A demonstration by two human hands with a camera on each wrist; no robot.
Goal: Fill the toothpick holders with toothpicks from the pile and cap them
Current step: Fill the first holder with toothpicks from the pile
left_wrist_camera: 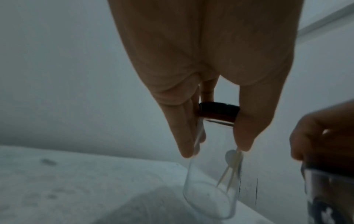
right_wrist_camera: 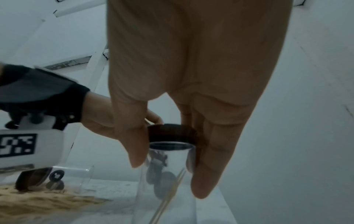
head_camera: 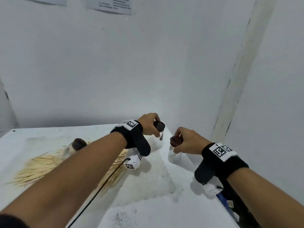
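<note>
On the white table (head_camera: pixel 49 142), far right corner: both hands raised side by side, each with a clear holder.
Left hand (head_camera: pixel 148 124): curled from above round the dark cap (head_camera: pixel 159 125) of a clear toothpick holder (left_wrist_camera: pixel 210 189); thumb on one side of the cap, fingers (left_wrist_camera: pixel 182 133) on the other, reaching down past the rim.
Left holder: hanging upright from that grip, bottom just above the table edge; cap seated on the mouth; only a few toothpicks (left_wrist_camera: pixel 229 174) inside, leaning against the right wall.
Right hand (head_camera: pixel 189 140): pinching a second dark cap (head_camera: pixel 176 141) between thumb (right_wrist_camera: pixel 134 144) and fingers, likewise from above.
Right holder (right_wrist_camera: pixel 168 189): clear, directly under that cap, near the table's right edge; in the right wrist view a thin gap between cap and rim (right_wrist_camera: pixel 171 146); a few toothpicks (right_wrist_camera: pixel 168 197) slanting inside; small dark printed figures on the wall.
Gap between hands: near each other, not touching.
Toothpick pile (head_camera: pixel 41 165): spread loose on the left part of the table, partly hidden under the left forearm.
Third holder (head_camera: pixel 77 145): lying tilted at the far edge of the pile, dark cap (head_camera: pixel 79 143) on, well apart from both hands.
Wrists: black bands (head_camera: pixel 222 163) with white coded tags; a black cable (head_camera: pixel 98 190) trailing from the left one across the pile.
Background: white walls, printed sheets (head_camera: pixel 111 4) pinned up high.
</note>
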